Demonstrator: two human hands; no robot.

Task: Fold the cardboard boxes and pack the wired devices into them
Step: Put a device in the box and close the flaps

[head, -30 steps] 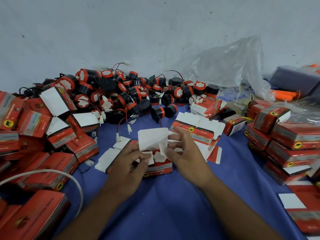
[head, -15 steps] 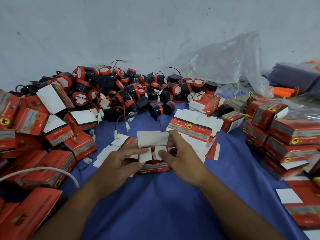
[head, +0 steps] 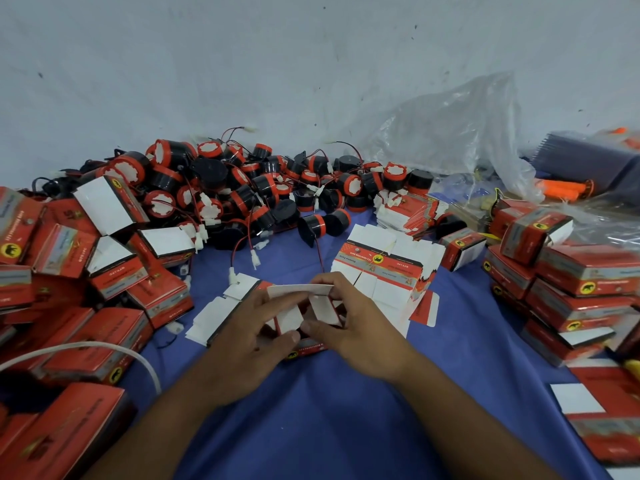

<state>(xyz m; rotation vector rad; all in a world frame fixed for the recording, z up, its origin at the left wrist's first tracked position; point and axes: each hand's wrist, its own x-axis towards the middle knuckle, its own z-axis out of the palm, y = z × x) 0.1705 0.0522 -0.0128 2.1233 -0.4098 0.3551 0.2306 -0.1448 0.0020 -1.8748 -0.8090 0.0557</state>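
- Fingers [head: 277, 304] of the left hand [head: 249, 341] and of the right hand [head: 360, 334] are curled on one small red box [head: 308, 348]; each hand pinches one white side flap of it, and the thumbs nearly meet at the middle.
- This box rests on the blue cloth [head: 329, 417], directly between the two hands, so neither hand is nearer to it.
- Its long lid flap [head: 299, 290] stands at the far side of the box, and its long axis goes from left to right, across the fingers.
- I judge that the coming move is to press both side flaps inward and then bring the lid flap down toward the person.
- Whether a device is already inside the box, I cannot tell; the hands and flaps hide it.
- Counted: two hands, one box in work, two side flaps, one lid flap.
- Beyond the box lies the pile of wired devices [head: 242, 192], too many to count, surely dozens; the nearest one [head: 313, 226] lies just beyond the box.
- Beyond the box to the right is a stack of flat blanks [head: 381, 268]; one more blank [head: 221, 313] lies beside the box on the left.
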